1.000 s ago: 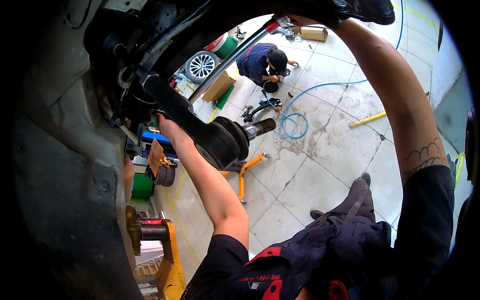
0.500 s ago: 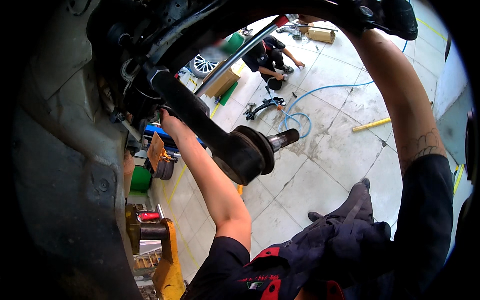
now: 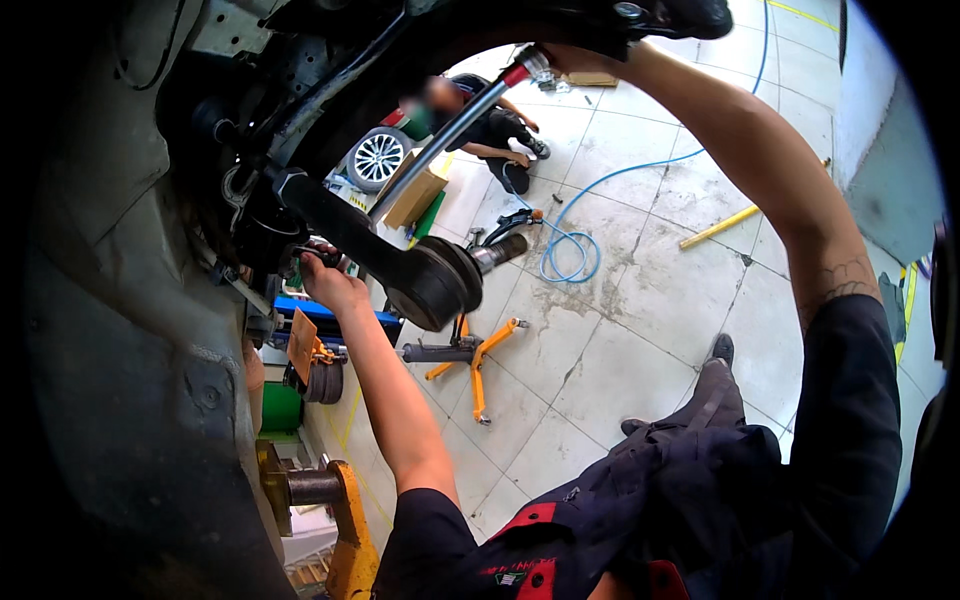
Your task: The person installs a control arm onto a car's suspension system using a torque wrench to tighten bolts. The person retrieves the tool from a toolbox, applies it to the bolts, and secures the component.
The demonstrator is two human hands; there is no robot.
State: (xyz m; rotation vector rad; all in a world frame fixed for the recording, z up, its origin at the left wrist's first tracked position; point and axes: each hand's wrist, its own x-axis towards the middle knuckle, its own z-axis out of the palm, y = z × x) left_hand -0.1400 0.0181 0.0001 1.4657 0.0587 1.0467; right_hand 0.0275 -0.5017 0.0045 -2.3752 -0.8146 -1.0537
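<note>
Reaching up on the right, my right hand (image 3: 584, 60) is closed at the red-banded end of a long chrome wrench bar (image 3: 442, 138); the black suspension arm (image 3: 470, 25) hides most of its fingers. The bar slants down left behind a black tie rod end (image 3: 432, 283), whose threaded stud sticks out bare to the right. Below the tie rod, my left hand (image 3: 328, 277) has its fingers curled at a dark part by the wheel hub area. What those fingers hold is hidden, and so is the bar's lower end.
Grey body panel (image 3: 140, 350) fills the left side. A yellow lift arm (image 3: 350, 535) stands at lower left. On the tiled floor are an orange-legged stand (image 3: 476, 375), a blue hose (image 3: 620, 185), a yellow bar (image 3: 718, 228) and a wheel (image 3: 379, 158). Another person (image 3: 495, 135) crouches beyond.
The view has shifted, so the tie rod end, bar and right hand appear farther left. My left hand shows more fully, with curled fingers. The orange-legged stand has come into fuller view.
</note>
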